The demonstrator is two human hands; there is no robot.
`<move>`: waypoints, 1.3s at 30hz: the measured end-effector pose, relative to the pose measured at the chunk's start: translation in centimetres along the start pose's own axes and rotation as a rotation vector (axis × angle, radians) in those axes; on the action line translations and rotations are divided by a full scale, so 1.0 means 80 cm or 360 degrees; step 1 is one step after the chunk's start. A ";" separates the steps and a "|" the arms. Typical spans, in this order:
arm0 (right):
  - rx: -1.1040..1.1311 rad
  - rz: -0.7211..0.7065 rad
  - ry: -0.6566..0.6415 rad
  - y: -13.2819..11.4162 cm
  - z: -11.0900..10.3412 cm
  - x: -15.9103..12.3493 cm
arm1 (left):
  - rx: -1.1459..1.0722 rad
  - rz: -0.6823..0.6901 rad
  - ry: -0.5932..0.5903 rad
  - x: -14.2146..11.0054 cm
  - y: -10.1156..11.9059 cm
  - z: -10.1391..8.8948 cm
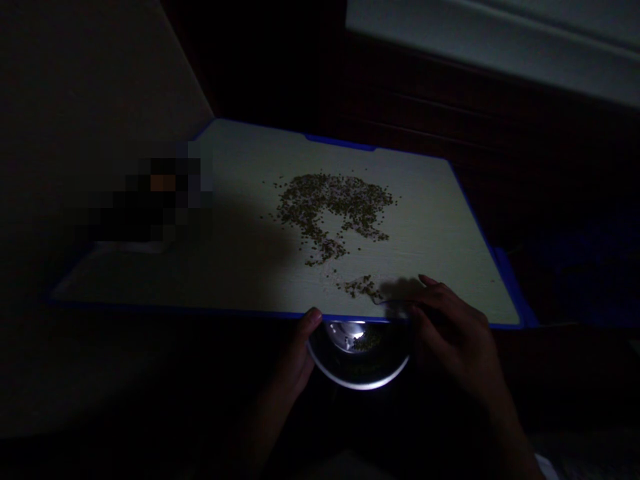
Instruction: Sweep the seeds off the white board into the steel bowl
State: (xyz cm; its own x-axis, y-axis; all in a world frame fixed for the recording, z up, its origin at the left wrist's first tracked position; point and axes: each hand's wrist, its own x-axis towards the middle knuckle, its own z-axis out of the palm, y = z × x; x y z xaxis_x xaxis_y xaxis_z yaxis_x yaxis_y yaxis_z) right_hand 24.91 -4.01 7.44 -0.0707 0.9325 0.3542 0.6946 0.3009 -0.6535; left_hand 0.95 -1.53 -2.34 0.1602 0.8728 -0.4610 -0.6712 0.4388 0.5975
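Observation:
Small dark green seeds or beans [330,193] lie scattered in a curved patch on a pale board with a blue edge [430,220]. A smaller cluster [363,287] sits close to the near edge. Below that edge is a shiny metal bowl [360,385] with some of the same grains inside. My left hand [303,350] is closed at the bowl's left side, its thumb up against the board's edge. On the board, my right hand [453,333] pinches a thin, slightly curved object [387,301] beside the small cluster; its kind is too dark to make out.
A pixelated dark patch [155,193] hides the board's left end. At upper right runs a pale ledge [500,50]. A dark blue shape [600,267] stands at the right. The surroundings are very dark.

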 end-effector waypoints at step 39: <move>-0.0017 -0.0104 -0.0058 0.006 0.000 -0.002 | 0.0031 0.0000 -0.0032 0.003 -0.002 -0.005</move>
State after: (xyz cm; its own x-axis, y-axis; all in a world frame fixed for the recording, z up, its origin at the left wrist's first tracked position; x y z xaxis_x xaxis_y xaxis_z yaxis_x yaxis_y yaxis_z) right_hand 25.28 -4.00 7.07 -0.1421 0.9176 0.3712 0.6950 0.3595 -0.6226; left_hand 0.82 -1.47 -2.83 0.1748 0.8768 -0.4480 -0.6569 0.4427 0.6103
